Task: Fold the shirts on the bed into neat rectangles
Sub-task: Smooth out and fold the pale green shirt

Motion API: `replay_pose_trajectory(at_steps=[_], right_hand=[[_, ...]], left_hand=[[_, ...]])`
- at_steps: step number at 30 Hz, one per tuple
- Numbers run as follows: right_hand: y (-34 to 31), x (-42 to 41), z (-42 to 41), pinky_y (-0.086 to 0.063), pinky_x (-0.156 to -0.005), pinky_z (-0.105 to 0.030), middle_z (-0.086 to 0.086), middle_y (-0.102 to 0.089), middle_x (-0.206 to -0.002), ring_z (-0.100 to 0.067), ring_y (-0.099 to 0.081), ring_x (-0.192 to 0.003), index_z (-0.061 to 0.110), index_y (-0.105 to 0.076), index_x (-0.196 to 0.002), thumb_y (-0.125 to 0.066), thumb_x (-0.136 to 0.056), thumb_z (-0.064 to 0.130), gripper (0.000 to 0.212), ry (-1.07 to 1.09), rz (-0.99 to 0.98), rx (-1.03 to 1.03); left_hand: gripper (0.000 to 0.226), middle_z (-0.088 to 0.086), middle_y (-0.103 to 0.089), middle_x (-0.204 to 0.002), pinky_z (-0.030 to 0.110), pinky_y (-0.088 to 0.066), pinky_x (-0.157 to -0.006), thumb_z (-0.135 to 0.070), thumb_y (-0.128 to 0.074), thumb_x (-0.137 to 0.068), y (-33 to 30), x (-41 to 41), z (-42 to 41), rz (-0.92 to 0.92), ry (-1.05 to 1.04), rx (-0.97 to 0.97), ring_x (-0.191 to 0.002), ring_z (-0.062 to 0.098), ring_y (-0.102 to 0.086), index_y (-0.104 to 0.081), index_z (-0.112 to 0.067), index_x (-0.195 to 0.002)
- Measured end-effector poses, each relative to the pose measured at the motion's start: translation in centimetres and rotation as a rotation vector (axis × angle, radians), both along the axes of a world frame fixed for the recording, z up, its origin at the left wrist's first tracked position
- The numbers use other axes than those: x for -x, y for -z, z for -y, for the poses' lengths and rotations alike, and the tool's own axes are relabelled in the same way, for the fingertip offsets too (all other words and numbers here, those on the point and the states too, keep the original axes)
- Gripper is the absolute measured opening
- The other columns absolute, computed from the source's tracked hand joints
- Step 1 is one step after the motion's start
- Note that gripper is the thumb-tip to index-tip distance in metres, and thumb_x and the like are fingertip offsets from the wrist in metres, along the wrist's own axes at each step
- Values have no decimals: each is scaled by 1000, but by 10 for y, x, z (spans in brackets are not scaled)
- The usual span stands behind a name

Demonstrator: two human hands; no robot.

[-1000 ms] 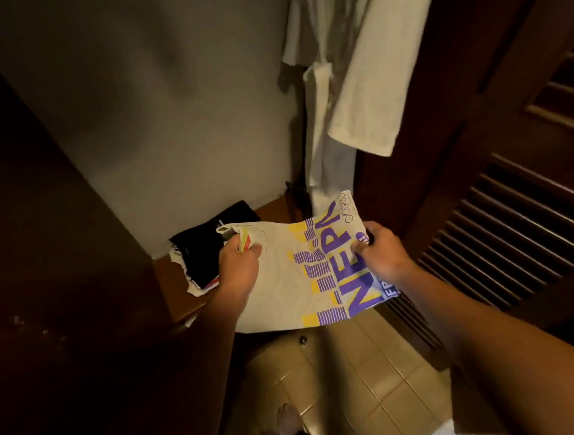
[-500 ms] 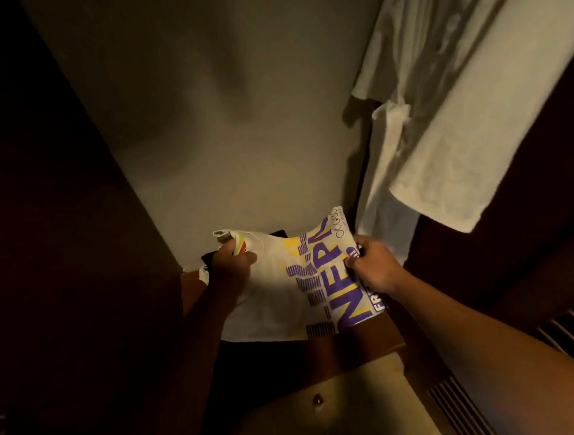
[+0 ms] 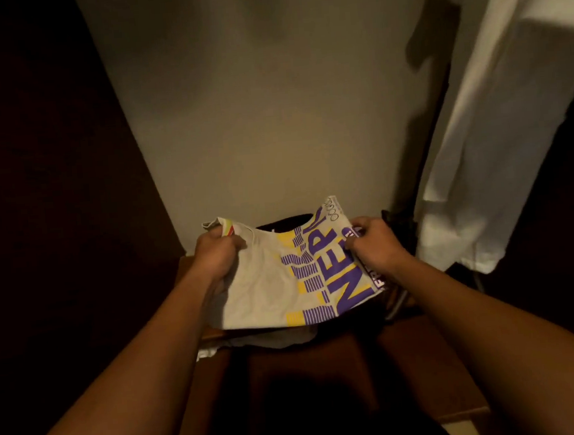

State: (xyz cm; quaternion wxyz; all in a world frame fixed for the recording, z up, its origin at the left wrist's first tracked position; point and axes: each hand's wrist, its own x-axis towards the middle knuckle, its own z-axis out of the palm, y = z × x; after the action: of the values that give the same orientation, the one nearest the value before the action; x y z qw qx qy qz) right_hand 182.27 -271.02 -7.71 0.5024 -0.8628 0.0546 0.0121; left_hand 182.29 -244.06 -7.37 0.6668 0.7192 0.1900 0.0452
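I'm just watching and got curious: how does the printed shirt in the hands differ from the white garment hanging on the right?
The printed shirt is folded into a flat rectangle; the white garment hangs loose at full length. The printed shirt carries purple and yellow lettering; the white garment is plain. The left hand and right hand grip the printed shirt's two sides over the stack of clothes; nothing touches the white garment. Both are light cloth.

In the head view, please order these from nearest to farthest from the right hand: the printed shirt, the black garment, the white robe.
1. Printed shirt: the right hand grips its right edge.
2. Black garment: just behind the shirt, left of the hand.
3. White robe: hanging at the right; its lower hem comes fairly close, so second and third place are a near call.
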Motion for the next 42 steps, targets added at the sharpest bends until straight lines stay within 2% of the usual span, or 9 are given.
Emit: replay_pose_trajectory(at_steps=[12,16,19,24,30,33,36,39,42], right_hand=[[109,-19,-9,-58,-63,-27,5,-68,-93,-11,-70,-79,13,-61,-128,-61,-98,11,30,-15,93,-60],[95,-46,-15,-52,-54,-20,7,-64,-92,-7,-66,-74,14,-58,-132,-59,-100,11,33,-5,133,-69],[86,-74,-22,-57,-64,-29,0,-66,-100,-17,-69,-84,13,-61,-131,-58,-98,7,33,13,190,-74],[75,-129,-35,-57,-72,-28,-3,-69,-100,-22,-69,-88,13,-67,-124,-57,-94,1,34,6,248,-66],[82,-182,-47,-59,-87,-41,-6,-70,-108,-25,-69,-98,12,-66,-127,-58,-92,-1,38,29,214,-116],[110,-194,-51,-57,-85,-37,-9,-71,-111,-24,-67,-96,11,-65,-127,-59,-93,1,36,51,146,-106],[146,-194,-53,-53,-82,-34,-14,-68,-119,-25,-64,-96,6,-61,-128,-60,-96,7,32,53,43,3],[160,-192,-54,-54,-79,-35,-14,-64,-127,-26,-63,-100,8,-52,-134,-55,-102,16,33,65,-5,-3],[153,-192,-51,-56,-73,-34,-14,-63,-128,-24,-65,-100,9,-48,-137,-50,-106,23,34,68,46,40]], left_hand=[[24,0,-37,-43,17,-23,-41,3,-63,-85,93,-22,-21,31,25,-19,-33,12,-31,-60,-14,-69],[18,11,-56,-72,27,-37,-58,5,-68,-81,80,-50,-29,140,-33,-13,-60,19,-50,-73,-13,-79],[19,12,-63,-83,31,-45,-73,7,-68,-81,71,-78,-36,225,-68,-28,-78,22,-58,-74,-11,-86],[27,0,-64,-77,21,-46,-65,7,-70,-82,55,-132,-48,301,-90,-3,-67,10,-57,-74,-16,-95],[23,5,-64,-82,24,-44,-63,1,-69,-87,66,-173,-72,262,-158,42,-68,14,-56,-70,-21,-80],[11,6,-58,-69,22,-37,-51,-9,-70,-91,103,-175,-84,98,-171,1,-52,12,-47,-68,-16,-82],[31,5,-47,-46,20,-29,-43,-24,-73,-91,149,-165,-97,-238,-37,-111,-36,15,-39,-59,-8,-69],[30,6,-53,-61,24,-34,-48,-30,-80,-85,170,-163,-105,-330,23,-268,-49,19,-45,-69,-4,-95],[29,9,-55,-68,22,-38,-41,-9,-74,-89,166,-164,-101,-187,12,-302,-53,21,-48,-57,-19,-111]])
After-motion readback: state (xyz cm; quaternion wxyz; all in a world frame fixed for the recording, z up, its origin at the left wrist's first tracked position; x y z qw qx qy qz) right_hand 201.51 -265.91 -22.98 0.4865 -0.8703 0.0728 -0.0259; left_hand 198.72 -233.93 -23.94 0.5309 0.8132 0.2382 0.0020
